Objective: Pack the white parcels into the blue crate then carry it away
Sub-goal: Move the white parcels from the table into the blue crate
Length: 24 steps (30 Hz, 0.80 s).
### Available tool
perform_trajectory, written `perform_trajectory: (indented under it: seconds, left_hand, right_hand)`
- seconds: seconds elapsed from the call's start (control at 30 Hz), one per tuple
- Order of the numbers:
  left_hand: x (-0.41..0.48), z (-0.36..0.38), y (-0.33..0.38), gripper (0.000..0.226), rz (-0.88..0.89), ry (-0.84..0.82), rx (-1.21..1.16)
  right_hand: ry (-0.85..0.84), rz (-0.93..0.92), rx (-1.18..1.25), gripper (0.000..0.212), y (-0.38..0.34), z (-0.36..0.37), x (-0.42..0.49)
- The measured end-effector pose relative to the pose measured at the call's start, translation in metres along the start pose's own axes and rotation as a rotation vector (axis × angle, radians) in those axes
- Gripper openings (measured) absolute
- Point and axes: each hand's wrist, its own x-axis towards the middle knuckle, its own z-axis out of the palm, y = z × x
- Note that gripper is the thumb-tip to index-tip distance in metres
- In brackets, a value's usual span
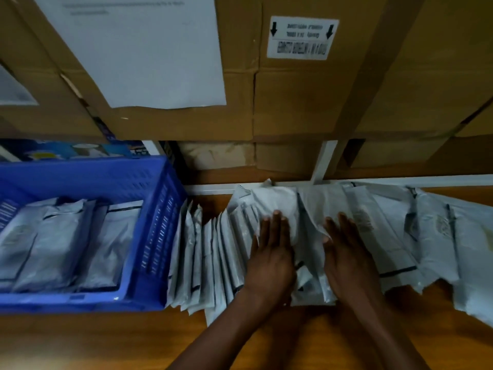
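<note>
The blue crate (160,236) stands at the left on a wooden table and holds several white parcels (61,241) lying flat inside. Right of it, a long row of white parcels (208,263) stands on edge, leaning against the crate wall. In the middle of the row, my left hand (272,257) and my right hand (349,257) press flat against opposite sides of a bunch of parcels (309,236), clamping it between the palms. More parcels (426,236) fan out to the right, partly overhanging.
Stacked cardboard boxes (293,102) fill a shelf right behind the table, above a white shelf rail (400,180). A white paper sheet (149,49) hangs on one box. Bare wooden tabletop (106,343) runs along the front.
</note>
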Motion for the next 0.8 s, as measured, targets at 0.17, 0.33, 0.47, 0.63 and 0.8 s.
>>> perform_trajectory:
  seconds: [0.17,0.33,0.47,0.63,0.8]
  left_hand:
    - [-0.008,-0.078,-0.009,0.070,0.048,0.085,0.049]
    - [-0.041,-0.169,-0.077,0.062,0.068,0.208,0.102]
    - [-0.085,-0.235,-0.167,0.062,0.028,0.299,0.160]
    - [-0.138,-0.296,-0.316,0.070,-0.036,0.289,0.227]
    - [-0.175,-0.318,-0.450,0.089,-0.103,0.112,0.261]
  right_hand:
    - [0.049,-0.059,0.026,0.056,-0.039,-0.036,0.007]
    - [0.153,-0.113,0.290,0.057,-0.147,-0.060,0.018]
    - [0.133,-0.257,0.363,0.058,-0.257,-0.058,0.023]
    - [0.097,-0.387,0.344,0.044,-0.406,-0.012,0.022]
    - [-0.289,-0.258,0.358,0.047,-0.524,0.066,0.029]
